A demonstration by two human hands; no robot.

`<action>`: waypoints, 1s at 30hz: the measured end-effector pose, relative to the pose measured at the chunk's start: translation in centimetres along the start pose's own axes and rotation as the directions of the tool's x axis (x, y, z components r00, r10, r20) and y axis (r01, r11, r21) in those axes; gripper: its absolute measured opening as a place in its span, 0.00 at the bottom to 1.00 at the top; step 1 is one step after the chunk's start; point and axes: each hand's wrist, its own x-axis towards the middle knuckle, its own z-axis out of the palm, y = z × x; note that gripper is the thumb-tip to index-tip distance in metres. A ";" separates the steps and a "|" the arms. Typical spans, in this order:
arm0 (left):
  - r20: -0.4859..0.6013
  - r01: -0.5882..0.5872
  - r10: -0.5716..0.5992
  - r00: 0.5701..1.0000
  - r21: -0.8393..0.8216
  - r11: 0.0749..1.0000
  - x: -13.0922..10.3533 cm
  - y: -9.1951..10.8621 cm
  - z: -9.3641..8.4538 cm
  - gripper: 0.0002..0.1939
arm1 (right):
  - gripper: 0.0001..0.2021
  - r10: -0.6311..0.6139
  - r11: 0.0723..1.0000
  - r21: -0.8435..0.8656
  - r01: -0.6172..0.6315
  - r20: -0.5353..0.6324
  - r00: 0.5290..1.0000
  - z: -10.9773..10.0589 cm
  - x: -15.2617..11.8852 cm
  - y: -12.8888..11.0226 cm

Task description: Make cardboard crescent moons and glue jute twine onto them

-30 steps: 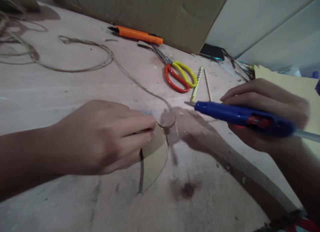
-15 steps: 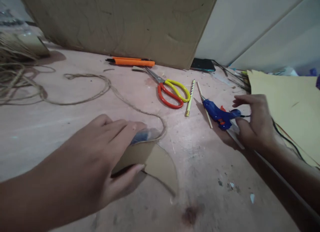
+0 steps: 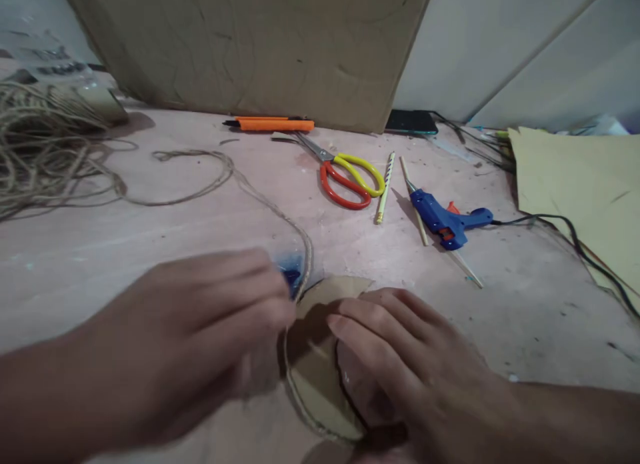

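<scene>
A curved cardboard piece (image 3: 317,377) lies low in the middle of the table, with twine (image 3: 295,404) running along its left edge. My left hand (image 3: 215,324), a little blurred, is closed with its fingertips on the twine at the upper left of that edge. From there the twine trails up and away to the left. My right hand (image 3: 420,357) grips the cardboard's right side, its fingers on top and its thumb mostly hidden. Behind my left fingertips a small dark blue thing (image 3: 293,277) shows in part. The blue glue gun (image 3: 445,217) rests on its side, touched by neither hand.
Scissors (image 3: 345,177) with red and yellow handles, a pencil (image 3: 385,187) and a thin stick (image 3: 421,227) lie ahead. Tangled twine (image 3: 55,144) sits at left. Behind stand a cardboard panel (image 3: 250,51) and an orange cutter (image 3: 273,123). A black cord (image 3: 565,221) crosses toward yellowish card (image 3: 575,184).
My right hand has left the glue gun's handle area and come down onto the cardboard. The cardboard has been turned, with its twined edge now at left. My left hand has shifted to the twine.
</scene>
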 end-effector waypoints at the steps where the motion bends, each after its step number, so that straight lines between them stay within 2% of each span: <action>1: 0.006 -0.062 0.062 0.998 0.147 0.987 0.9 -1.2 -0.4 0.19 | 0.31 0.007 1.000 -0.001 -0.007 0.002 1.000 0.4 -0.2 -0.3; 2: 0.024 -0.109 0.107 0.994 0.219 0.970 1.7 -2.4 -0.6 0.23 | 0.27 0.021 1.000 0.007 -0.021 0.001 1.000 0.6 -0.5 -0.6; 3: 0.035 -0.139 0.135 0.990 0.220 0.965 2.4 -3.7 -0.8 0.27 | 0.24 0.035 0.999 0.028 -0.035 -0.002 0.999 0.8 -0.8 -0.6; 5: 0.134 -0.173 0.148 0.980 0.199 0.965 3.5 -5.7 -0.9 0.29 | 0.24 0.043 0.996 0.083 -0.042 -0.011 0.999 0.9 -1.3 -0.2; 8: 0.120 -0.176 0.162 0.979 0.113 0.978 4.1 -6.9 -0.8 0.15 | 0.27 0.031 0.993 0.110 -0.030 -0.010 0.999 0.4 -2.1 1.9; 10: 0.070 -0.146 0.141 0.988 0.078 0.986 4.1 -6.6 -0.5 0.09 | 0.27 0.042 0.996 0.073 -0.042 0.007 0.999 -0.1 -2.6 3.5; 13: 0.055 -0.099 0.096 0.994 0.048 0.994 3.5 -5.4 -0.1 0.10 | 0.27 0.066 0.998 0.024 -0.066 0.040 0.997 -0.6 -2.7 4.9; 18: 0.127 -0.025 0.036 0.991 -0.093 0.995 2.8 -3.8 -0.6 0.11 | 0.25 0.106 0.988 0.103 -0.112 0.067 0.992 -0.2 -1.9 4.1; 21: 0.191 -0.026 0.066 0.979 -0.204 0.979 2.5 -3.0 -0.8 0.09 | 0.23 0.081 0.992 0.092 -0.087 0.068 0.994 0.2 -1.3 3.4; 25: 0.169 -0.035 0.056 0.984 -0.126 0.991 2.1 -1.4 0.4 0.05 | 0.25 0.063 0.991 0.110 -0.070 0.061 0.996 0.2 -0.9 4.0; 30: 0.063 -0.107 0.109 0.992 -0.032 0.994 2.7 -0.8 2.1 0.13 | 0.29 0.063 0.984 0.161 -0.076 0.085 0.994 -0.1 -0.5 4.4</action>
